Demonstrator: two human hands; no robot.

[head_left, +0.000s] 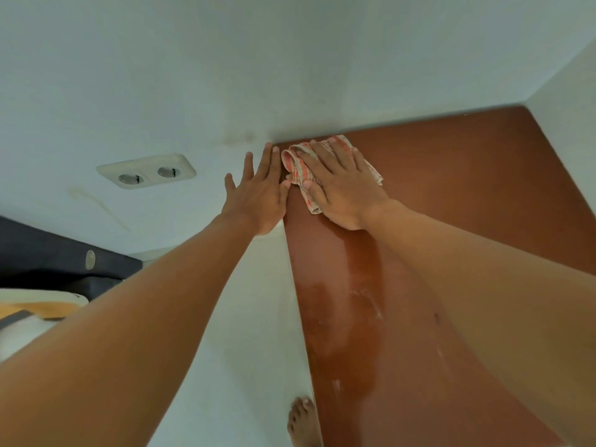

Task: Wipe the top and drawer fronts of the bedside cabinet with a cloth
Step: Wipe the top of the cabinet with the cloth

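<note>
Pressing the cloth (322, 171) flat-palmed into the cabinet top's (467, 188) back-left corner, the right hand (342, 188) leads (left hand (258, 195) spread, bracing the left edge); unwiped surface lies rightward.

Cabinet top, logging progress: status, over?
Right hand flat on cloth, far left corner. Left hand open at cabinet top edge. Nothing in the way.

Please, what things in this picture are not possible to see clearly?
- Drawer fronts: head view shows only the cabinet top.
- Cloth: mostly under the right hand.
- Top's near right part: hidden by the right forearm.
- Left hand: contact with the cabinet edge unclear.
</note>
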